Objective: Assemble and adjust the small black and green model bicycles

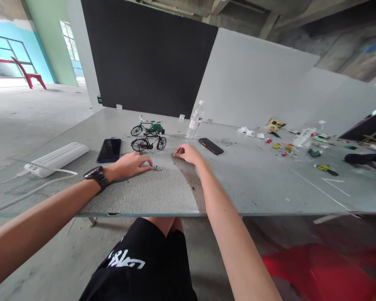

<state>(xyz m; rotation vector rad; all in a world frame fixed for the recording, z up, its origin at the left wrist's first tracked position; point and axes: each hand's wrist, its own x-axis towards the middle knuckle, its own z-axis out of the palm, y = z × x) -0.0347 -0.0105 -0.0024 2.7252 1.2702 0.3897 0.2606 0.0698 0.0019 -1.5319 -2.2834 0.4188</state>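
Observation:
My left hand (133,164) rests low on the mat, fingers curled, with thumb and index tips close together beside a few tiny metallic parts (157,168). Whatever lies between those tips is too small to make out. To the right, my right hand (188,153) is closed in a pinch; a small dark thing shows at its fingertips, its kind unclear. Just beyond the hands stands a black model bicycle (148,143). Behind it is a green model bicycle (147,127) with a green box at its rear.
A dark phone (109,150) and a white power strip (56,159) with cables lie left. A water bottle (195,120) and another phone (211,146) are beyond my right hand. Small coloured parts (288,148) litter the table's right side. A black-and-white panel (153,54) borders the back.

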